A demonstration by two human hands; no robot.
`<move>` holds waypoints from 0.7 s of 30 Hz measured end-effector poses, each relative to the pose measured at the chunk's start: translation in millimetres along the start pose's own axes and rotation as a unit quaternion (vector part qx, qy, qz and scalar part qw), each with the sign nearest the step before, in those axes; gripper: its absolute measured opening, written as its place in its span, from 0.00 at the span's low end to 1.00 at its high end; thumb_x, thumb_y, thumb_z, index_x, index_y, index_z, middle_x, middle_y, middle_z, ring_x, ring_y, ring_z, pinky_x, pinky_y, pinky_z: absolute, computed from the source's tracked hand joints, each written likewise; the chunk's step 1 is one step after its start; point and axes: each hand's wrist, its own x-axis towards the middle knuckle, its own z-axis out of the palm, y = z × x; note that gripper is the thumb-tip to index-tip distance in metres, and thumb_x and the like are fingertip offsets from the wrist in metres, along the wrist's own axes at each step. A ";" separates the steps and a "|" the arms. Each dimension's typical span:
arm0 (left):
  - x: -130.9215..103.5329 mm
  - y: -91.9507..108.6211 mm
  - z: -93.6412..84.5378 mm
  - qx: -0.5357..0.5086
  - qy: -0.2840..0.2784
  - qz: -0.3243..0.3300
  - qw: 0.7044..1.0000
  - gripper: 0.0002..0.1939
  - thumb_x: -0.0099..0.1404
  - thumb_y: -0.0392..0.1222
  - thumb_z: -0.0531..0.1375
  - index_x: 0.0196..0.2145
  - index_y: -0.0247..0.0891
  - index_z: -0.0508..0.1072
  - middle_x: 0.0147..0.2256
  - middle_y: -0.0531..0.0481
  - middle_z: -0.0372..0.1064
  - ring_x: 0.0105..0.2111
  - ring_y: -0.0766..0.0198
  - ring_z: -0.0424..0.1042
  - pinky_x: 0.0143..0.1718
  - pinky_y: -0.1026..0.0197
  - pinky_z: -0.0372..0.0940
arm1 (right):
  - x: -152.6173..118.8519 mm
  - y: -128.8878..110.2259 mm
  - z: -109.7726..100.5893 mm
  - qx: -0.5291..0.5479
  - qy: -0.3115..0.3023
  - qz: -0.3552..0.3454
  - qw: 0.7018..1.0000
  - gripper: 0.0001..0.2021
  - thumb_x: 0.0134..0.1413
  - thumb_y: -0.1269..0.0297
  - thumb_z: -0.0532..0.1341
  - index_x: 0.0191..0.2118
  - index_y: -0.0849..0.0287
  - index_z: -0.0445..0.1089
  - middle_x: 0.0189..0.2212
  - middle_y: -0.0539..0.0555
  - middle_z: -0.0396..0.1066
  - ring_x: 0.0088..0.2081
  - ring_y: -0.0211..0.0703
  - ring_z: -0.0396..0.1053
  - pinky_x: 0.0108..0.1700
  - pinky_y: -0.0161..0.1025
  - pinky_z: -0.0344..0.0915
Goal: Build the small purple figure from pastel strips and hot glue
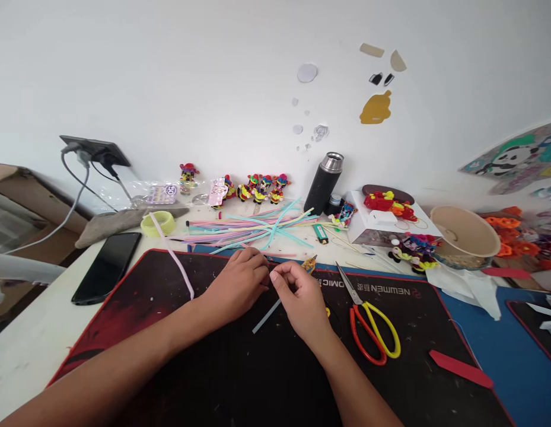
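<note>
My left hand and my right hand meet fingertip to fingertip above the black desk mat. Both have their fingers pinched together, and whatever they hold is too small or too hidden to name. A thin grey strip lies under and beside my right hand. Just behind that hand a yellow patterned pointed tool is partly covered. Scissors with one red and one yellow handle rest spread on the mat to the right. A pale pink pipe cleaner runs down left of my left wrist.
Behind the mat lies a pile of pastel pipe cleaners, with several small colourful figures along the wall. A black flask stands upright there. At left are a phone and a yellow-green roll; at right, a beige bowl and a red strip.
</note>
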 end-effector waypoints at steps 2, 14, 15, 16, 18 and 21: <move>-2.1 -1.1 -4.1 -0.064 0.037 -0.007 0.997 0.03 0.70 0.35 0.64 0.37 0.40 0.76 0.42 0.45 0.76 0.50 0.49 0.67 0.55 0.47 0.63 | 0.2 -0.2 -0.2 -0.001 0.003 0.001 1.000 0.11 0.66 0.54 0.61 0.37 0.56 0.72 0.24 0.47 0.67 0.24 0.40 0.60 0.27 0.37 0.55; -16.2 6.5 -23.9 -0.352 0.095 -0.173 0.915 0.11 0.66 0.50 0.66 0.33 0.41 0.78 0.34 0.52 0.74 0.36 0.58 0.71 0.39 0.58 0.64 | -1.5 -1.7 0.7 0.005 -0.015 0.000 1.000 0.12 0.66 0.52 0.62 0.38 0.55 0.72 0.27 0.50 0.71 0.27 0.43 0.65 0.28 0.37 0.56; -16.1 6.6 -23.5 -0.354 0.098 -0.176 0.913 0.11 0.66 0.50 0.66 0.33 0.41 0.78 0.33 0.52 0.74 0.36 0.58 0.71 0.39 0.58 0.63 | -1.9 -1.9 0.8 0.004 -0.021 0.000 1.000 0.12 0.66 0.53 0.62 0.37 0.55 0.72 0.27 0.50 0.71 0.27 0.43 0.65 0.28 0.37 0.56; -16.0 6.5 -23.0 -0.355 0.101 -0.181 0.912 0.11 0.66 0.50 0.66 0.33 0.40 0.78 0.33 0.52 0.74 0.36 0.58 0.71 0.39 0.58 0.63 | -2.3 -2.0 0.9 0.003 -0.027 0.000 1.000 0.12 0.66 0.53 0.62 0.37 0.55 0.73 0.27 0.50 0.71 0.28 0.43 0.65 0.28 0.37 0.57; -15.7 6.0 -22.5 -0.357 0.105 -0.190 0.909 0.11 0.65 0.50 0.66 0.33 0.40 0.77 0.34 0.52 0.74 0.36 0.58 0.70 0.39 0.58 0.62 | -2.8 -2.1 1.1 0.002 -0.035 -0.003 0.999 0.12 0.67 0.53 0.62 0.37 0.56 0.73 0.28 0.50 0.72 0.28 0.42 0.66 0.29 0.37 0.58; -15.4 6.3 -22.8 -0.361 0.104 -0.199 0.905 0.10 0.65 0.50 0.65 0.33 0.40 0.77 0.33 0.52 0.75 0.36 0.58 0.71 0.40 0.58 0.62 | -3.0 -2.0 1.4 -0.003 -0.039 -0.007 0.999 0.12 0.67 0.53 0.61 0.37 0.56 0.73 0.27 0.50 0.71 0.27 0.42 0.64 0.28 0.37 0.57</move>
